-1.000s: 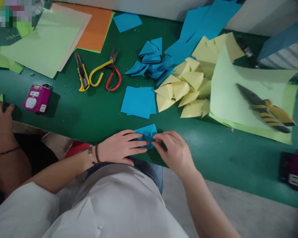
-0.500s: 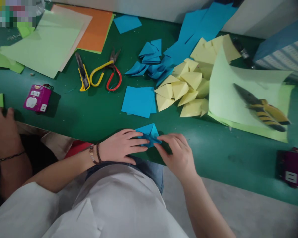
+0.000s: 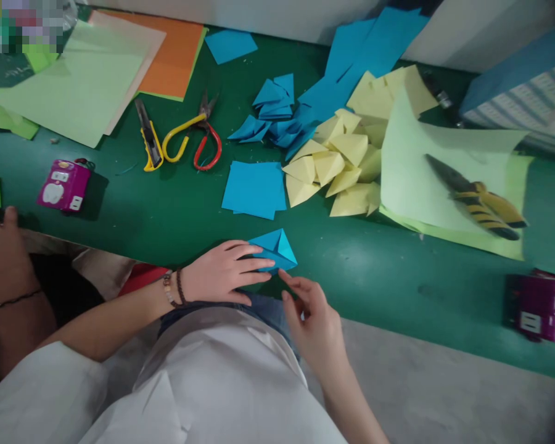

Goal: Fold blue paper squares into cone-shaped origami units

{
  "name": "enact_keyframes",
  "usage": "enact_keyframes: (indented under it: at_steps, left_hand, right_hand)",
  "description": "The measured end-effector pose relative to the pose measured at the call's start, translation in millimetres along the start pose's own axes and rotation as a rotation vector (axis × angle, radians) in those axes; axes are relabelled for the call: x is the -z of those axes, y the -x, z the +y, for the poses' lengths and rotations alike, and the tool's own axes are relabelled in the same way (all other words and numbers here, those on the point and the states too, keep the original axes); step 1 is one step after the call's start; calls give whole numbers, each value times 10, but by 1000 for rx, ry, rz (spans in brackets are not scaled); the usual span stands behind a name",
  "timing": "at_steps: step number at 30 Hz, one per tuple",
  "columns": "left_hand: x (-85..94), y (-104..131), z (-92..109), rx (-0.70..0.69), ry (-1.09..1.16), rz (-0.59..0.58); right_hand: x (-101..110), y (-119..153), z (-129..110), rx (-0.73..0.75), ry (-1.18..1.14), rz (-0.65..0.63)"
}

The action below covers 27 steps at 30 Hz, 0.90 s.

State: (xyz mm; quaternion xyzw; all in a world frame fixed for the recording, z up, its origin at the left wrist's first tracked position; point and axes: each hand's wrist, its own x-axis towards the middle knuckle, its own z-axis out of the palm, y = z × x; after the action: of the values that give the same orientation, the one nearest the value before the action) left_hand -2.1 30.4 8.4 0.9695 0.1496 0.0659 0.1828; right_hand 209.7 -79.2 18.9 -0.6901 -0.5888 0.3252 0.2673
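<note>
A partly folded piece of blue paper (image 3: 277,250) lies at the front edge of the green table, a triangular flap showing on top. My left hand (image 3: 226,269) rests flat across its left part, fingers stretched out and hiding that side. At the paper's lower edge, the index fingertip of my right hand (image 3: 312,317) touches it or hovers very near. The right thumb stands apart from the index finger, and nothing shows between them. Just beyond the folded piece sits a small stack of blue paper squares (image 3: 254,188).
Folded yellow paper pieces (image 3: 328,160) and folded blue pieces (image 3: 275,98) lie behind. Pliers (image 3: 483,200) rest on pale green sheets at right. A utility knife (image 3: 148,135) and scissors (image 3: 197,132) lie left of centre. Another person's hand (image 3: 0,246) is at the far left.
My right hand has let go of the paper's right corner and moved down and left to its lower edge. The left hand stays on the paper. The whole view has shifted slightly.
</note>
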Motion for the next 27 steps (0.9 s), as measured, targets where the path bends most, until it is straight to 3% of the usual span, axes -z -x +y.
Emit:
enact_keyframes:
  at_steps: [7,12,17,27]
  left_hand:
    - [7,-3,3,2,15,6]
    - [-1,6,-9,-2,32,-2]
    - [-16,5,-3,52,80,24]
    - [-22,4,-1,73,94,35]
  right_hand:
    - [175,-19,98,-107,38,165]
    - [148,-147,163,120,237,300]
    - [66,-346,194,345,421,221]
    - [-180,-246,-30,450,293,30]
